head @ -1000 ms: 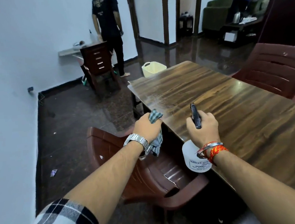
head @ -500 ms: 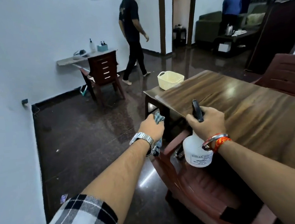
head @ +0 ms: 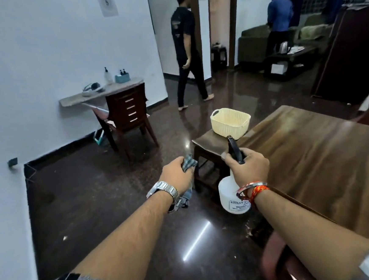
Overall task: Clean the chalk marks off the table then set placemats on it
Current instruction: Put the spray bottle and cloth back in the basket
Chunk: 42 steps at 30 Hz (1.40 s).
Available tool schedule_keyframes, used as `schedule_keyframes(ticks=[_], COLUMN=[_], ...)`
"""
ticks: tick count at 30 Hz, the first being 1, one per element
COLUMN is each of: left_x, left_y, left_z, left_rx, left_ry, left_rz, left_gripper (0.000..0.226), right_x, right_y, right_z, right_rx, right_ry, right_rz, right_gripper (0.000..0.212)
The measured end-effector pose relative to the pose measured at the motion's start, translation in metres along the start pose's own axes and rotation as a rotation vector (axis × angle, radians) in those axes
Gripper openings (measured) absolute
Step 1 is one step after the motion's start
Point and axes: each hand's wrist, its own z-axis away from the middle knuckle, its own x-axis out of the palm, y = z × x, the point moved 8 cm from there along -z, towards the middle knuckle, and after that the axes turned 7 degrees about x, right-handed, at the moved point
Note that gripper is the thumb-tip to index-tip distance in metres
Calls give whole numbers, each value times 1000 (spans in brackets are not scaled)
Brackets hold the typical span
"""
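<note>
My left hand (head: 177, 176) grips a bunched blue-grey checked cloth (head: 188, 162), whose tail hangs below my wrist. My right hand (head: 248, 168) holds a white spray bottle (head: 228, 195) by its black trigger head (head: 235, 150), and the bottle hangs over the floor just off the table's left edge. The long brown wooden table (head: 324, 166) stretches to the right of both hands. I can make out no chalk marks on its glossy top, and no placemats are in view.
A cream plastic basket (head: 230, 123) sits on a low dark stool (head: 206, 143) at the table's far corner. A maroon chair (head: 275, 263) is at the lower right, another (head: 125, 115) against the left wall. Two people stand in the background.
The view has swung left and up, away from the table. Both hands, still holding cloth and bottle, now hang over the dark floor beside the table instead of at its edge.
</note>
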Motion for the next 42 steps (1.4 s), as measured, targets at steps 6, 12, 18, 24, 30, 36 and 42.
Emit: schedule_keyframes(ticks=[6, 12, 18, 24, 30, 36, 42], left_x=[-21, 0, 35, 90, 178, 271, 365], left_y=[-36, -54, -59, -51, -31, -8, -30], left_z=[-150, -307, -462, -581, -706, -811, -877], left_rx=[43, 158, 222, 192, 230, 266, 206], left_ry=[-18, -98, -247, -361, -415, -501, -586], left_rz=[3, 27, 83, 133, 135, 111, 88], left_gripper=[17, 9, 7, 13, 29, 25, 33], right_x=[109, 201, 256, 293, 335, 368, 412], right_y=[-14, -10, -4, 28, 96, 160, 247], right_z=[-79, -165, -257, -355, -474, -590, -641], right_rx=[86, 137, 242, 340, 384, 452, 662], right_ry=[47, 133, 338, 468, 501, 475, 321], right_rz=[-48, -30, -35, 51, 106, 180, 301], right_gripper=[48, 54, 50, 44, 36, 31, 29])
